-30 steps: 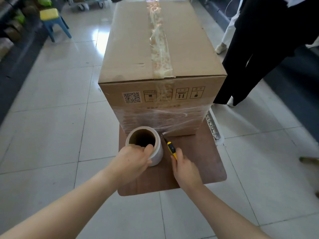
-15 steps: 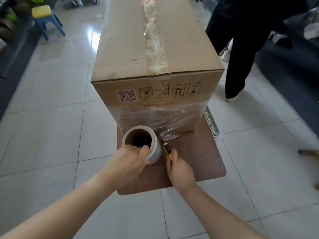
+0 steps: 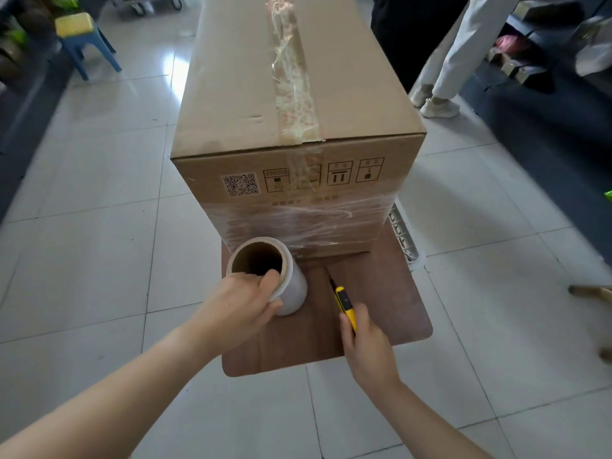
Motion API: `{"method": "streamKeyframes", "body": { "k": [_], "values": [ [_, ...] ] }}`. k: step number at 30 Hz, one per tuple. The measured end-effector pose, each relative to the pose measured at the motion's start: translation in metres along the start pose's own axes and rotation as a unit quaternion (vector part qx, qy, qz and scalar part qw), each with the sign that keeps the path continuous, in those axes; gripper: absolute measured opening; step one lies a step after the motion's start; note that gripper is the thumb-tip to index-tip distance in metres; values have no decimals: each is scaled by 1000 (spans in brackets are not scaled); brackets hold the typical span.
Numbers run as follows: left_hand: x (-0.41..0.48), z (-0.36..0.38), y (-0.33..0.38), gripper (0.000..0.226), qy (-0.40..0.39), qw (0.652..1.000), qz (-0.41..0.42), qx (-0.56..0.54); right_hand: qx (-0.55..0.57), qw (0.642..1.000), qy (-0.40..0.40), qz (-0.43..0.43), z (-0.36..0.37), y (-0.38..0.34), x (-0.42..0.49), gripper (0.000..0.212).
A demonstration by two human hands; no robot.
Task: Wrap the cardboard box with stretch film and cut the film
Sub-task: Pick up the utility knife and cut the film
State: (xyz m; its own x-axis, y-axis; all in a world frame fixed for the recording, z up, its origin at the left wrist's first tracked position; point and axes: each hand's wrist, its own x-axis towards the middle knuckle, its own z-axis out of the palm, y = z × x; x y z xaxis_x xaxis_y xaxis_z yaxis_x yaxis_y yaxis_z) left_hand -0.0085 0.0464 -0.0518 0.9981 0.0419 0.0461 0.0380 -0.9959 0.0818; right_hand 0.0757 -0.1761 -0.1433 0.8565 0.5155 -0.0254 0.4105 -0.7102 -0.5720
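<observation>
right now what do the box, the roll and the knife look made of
Box: matte brown corrugated cardboard, creased edges, glossy tape along the top.
Roll: cloudy clear plastic film on a brown tube, probably cardboard.
Knife: yellow and black body, likely plastic; the thin dark blade is probably metal.

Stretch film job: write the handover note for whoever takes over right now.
Left hand: grips the stretch film roll by its top rim, thumb inside the core, roll upright on the brown board.
Right hand: holds the yellow utility knife, blade out, tip pointing toward the cardboard box.
Box stands on the board; film bands cover only its lower part.
Done: lower wraps on. No film strand shows between roll and box, so the cut looks made, though clear film is hard to see.
Left: check the loose end, retract the blade, set the tools down.
</observation>
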Motion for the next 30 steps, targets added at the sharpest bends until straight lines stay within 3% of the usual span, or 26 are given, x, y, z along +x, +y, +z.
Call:
{"method": "streamKeyframes", "body": {
  "k": [5, 24, 30],
  "values": [
    [-3, -5, 3, 27, -1, 1000, 12, -1, -41, 996, -10, -76, 5, -25, 30, 28],
    [-10, -4, 5, 20, 40, 998, 41, 2, -115, 988, -106, -13, 23, -35, 35, 32],
    [-13, -5, 1, 34, 38, 998, 51, 6, -136, 979, -149, -7, 17, -30, 44, 30]
  ]
}}
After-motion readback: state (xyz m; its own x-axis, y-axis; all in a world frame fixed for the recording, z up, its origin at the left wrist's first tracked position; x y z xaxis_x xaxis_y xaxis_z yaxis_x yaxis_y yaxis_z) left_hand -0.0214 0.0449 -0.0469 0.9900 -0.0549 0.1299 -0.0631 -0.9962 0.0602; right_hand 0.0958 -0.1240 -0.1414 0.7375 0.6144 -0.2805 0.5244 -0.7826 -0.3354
